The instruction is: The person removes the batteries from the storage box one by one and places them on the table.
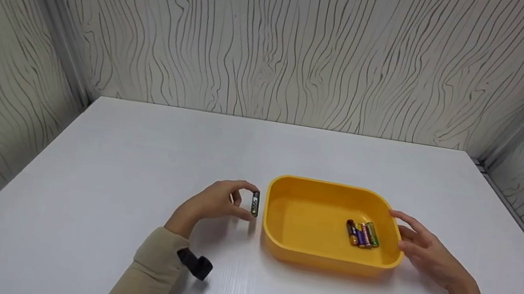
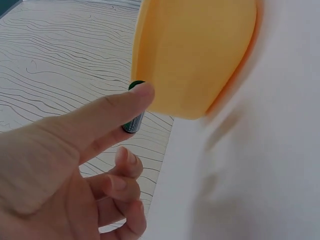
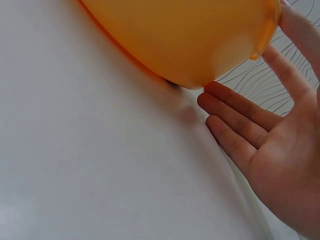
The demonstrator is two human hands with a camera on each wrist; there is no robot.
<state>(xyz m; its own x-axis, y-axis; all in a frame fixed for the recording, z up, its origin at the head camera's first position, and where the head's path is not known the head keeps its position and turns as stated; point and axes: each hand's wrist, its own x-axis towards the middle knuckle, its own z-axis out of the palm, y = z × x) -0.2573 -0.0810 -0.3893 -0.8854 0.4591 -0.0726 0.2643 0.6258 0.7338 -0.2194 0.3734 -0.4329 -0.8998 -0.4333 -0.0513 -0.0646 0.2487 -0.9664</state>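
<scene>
Between its thumb and forefinger, my left hand (image 1: 215,201) pinches the two ends of a dark battery (image 1: 255,204), upright in the head view, just left of a yellow plastic bin (image 1: 305,222). In the left wrist view that battery (image 2: 134,123) is partly hidden behind the thumb, its other fingers loosely bent. My right hand (image 1: 433,258) rests its fingertips against the bin's right side, fingers nearly straight. Several batteries (image 1: 363,234), in green, pink, purple and black with gold, lie side by side on the bin's floor toward the right.
The bin stands on a white table (image 1: 151,150). Wood-grain-patterned panels (image 1: 278,44) rise behind the table and on both sides. Black wrist mounts (image 1: 194,264) sit on both beige sleeves (image 1: 147,276).
</scene>
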